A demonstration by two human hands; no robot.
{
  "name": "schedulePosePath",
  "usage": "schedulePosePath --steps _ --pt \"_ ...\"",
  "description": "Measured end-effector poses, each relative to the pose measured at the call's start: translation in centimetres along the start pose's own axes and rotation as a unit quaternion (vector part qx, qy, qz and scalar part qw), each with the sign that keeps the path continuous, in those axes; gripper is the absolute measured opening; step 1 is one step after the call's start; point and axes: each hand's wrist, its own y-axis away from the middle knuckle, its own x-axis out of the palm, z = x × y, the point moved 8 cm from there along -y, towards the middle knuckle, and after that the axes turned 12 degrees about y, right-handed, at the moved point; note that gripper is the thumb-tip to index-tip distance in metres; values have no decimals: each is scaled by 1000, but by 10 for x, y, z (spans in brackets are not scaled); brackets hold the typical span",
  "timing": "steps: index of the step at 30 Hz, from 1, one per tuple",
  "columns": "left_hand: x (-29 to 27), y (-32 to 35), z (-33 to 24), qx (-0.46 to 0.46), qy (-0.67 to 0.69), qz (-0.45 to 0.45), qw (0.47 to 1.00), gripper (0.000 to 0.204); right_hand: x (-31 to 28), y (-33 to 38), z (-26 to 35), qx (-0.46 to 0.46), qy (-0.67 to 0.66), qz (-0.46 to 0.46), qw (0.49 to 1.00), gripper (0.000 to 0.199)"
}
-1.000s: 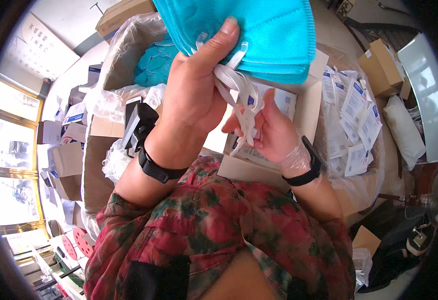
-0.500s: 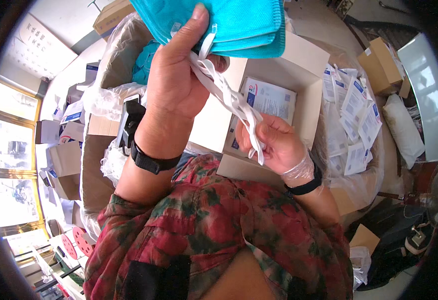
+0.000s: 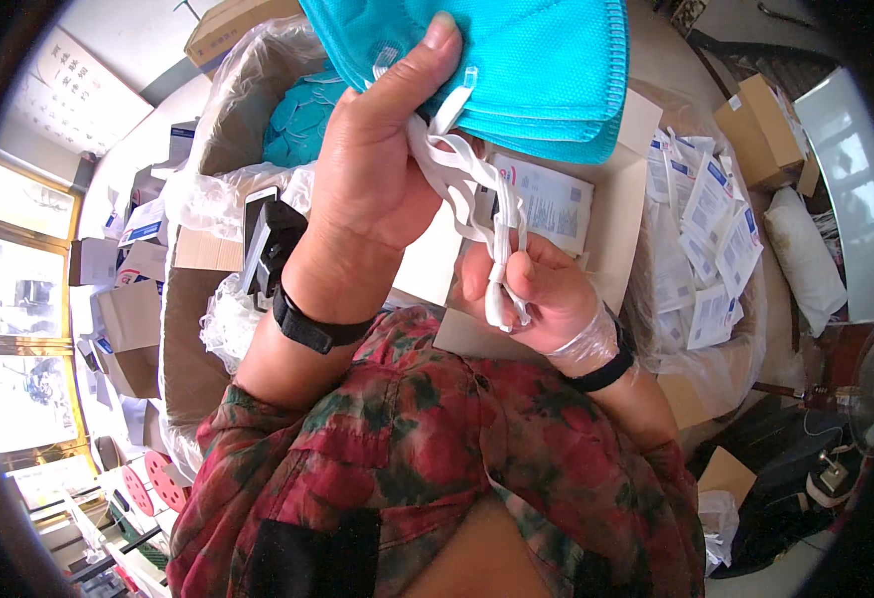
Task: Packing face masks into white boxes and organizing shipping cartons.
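Note:
A stack of teal face masks (image 3: 527, 70) is gripped in my left hand (image 3: 377, 159), with the thumb lying on top of the stack and the other fingers beneath it. White elastic ear straps (image 3: 457, 169) hang from the masks in a bundle toward me. Lower down, my right hand (image 3: 547, 299) pinches the gathered strap ends between thumb and fingers. Clear plastic film is wrapped about the right wrist. Below the masks stands an open carton (image 3: 611, 199) holding white printed packets (image 3: 547, 204).
At the left, a plastic-lined box holds loose teal masks (image 3: 302, 115). On the right, a plastic-lined bin holds many white packets (image 3: 701, 229). A phone (image 3: 258, 214) lies near my left wrist. Cardboard boxes (image 3: 128, 324) are piled at far left.
The mask stack and my left hand have moved right and slightly down, closer to me. The straps are now drawn together in my right hand, which has shifted slightly downward.

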Motion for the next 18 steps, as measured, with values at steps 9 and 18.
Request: schedulePosePath --steps 9,18 --pt "0 -4 -18 9 -1 29 1000 33 5 1 -6 70 13 12 997 33" --pt "-1 -3 -48 139 -55 -49 988 31 4 7 -9 75 53 26 995 32"
